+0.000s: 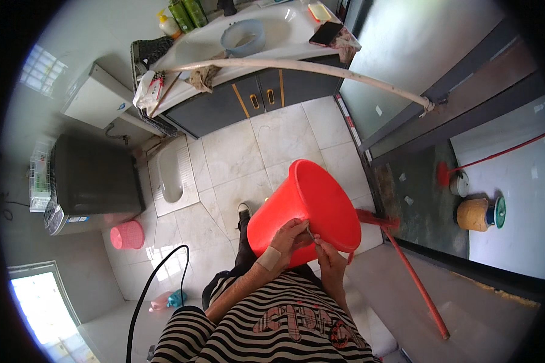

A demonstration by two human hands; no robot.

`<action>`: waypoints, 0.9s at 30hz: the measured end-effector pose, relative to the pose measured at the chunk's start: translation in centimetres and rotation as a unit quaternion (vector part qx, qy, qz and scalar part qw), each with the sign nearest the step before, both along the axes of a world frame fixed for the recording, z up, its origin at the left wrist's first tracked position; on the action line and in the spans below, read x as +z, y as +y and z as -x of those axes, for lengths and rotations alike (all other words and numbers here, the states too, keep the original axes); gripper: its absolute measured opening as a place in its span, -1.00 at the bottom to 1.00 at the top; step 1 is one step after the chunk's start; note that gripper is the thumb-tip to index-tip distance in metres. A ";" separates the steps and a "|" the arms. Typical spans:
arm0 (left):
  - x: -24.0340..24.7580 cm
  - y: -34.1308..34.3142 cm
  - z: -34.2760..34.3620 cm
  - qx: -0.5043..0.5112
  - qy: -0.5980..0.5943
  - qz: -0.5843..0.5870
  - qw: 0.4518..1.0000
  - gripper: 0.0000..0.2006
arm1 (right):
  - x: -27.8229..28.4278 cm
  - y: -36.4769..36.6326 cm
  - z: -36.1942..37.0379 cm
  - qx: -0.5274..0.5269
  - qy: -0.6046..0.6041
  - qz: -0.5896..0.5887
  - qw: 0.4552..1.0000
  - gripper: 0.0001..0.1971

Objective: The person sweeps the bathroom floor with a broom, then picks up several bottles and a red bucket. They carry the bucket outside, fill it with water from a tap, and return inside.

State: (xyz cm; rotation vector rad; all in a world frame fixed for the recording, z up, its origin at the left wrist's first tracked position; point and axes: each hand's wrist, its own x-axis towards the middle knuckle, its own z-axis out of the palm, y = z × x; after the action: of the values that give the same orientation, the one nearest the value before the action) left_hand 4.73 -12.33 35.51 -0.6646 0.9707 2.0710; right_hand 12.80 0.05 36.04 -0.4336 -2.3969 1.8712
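Observation:
A red plastic bucket [284,209] is tilted in front of my body, its bottom and side turned up toward me. My left hand [289,237], with a tan patch on the wrist, is closed at the bucket's lower side. Just right of it, my right hand [331,260] is also closed, fingers pinched. Between the fingertips of both hands shows a thin grey metal piece [310,233], bent like wire. Whether it is joined to the bucket cannot be seen.
A red-handled broom [415,278] lies right of the bucket. Ahead stands a sink cabinet [218,109] under a long pale pole [297,63]. To the left are a squat toilet [171,175], a dark washing machine [97,175], a pink basket [127,235] and a black hose [148,278].

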 end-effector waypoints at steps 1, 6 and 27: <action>-0.2 0.0 -0.6 -0.005 0.000 -0.002 1.000 -0.85 | 0.0 0.0 -0.5 0.000 0.015 -0.022 1.000 -0.83; -2.0 -0.4 -1.6 -0.045 0.031 0.003 0.999 -0.83 | 2.0 0.6 -1.3 0.033 -0.003 -0.157 0.987 -0.82; -0.1 1.0 -3.3 -0.264 0.009 0.059 0.963 -0.75 | 8.5 7.4 -0.8 0.273 -0.208 -0.276 0.898 -0.80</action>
State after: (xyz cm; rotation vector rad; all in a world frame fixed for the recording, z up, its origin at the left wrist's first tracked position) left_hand 8.01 -11.28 35.39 -0.3896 1.1443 1.5598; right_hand 13.56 7.49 44.50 -0.1163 -3.4669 1.1814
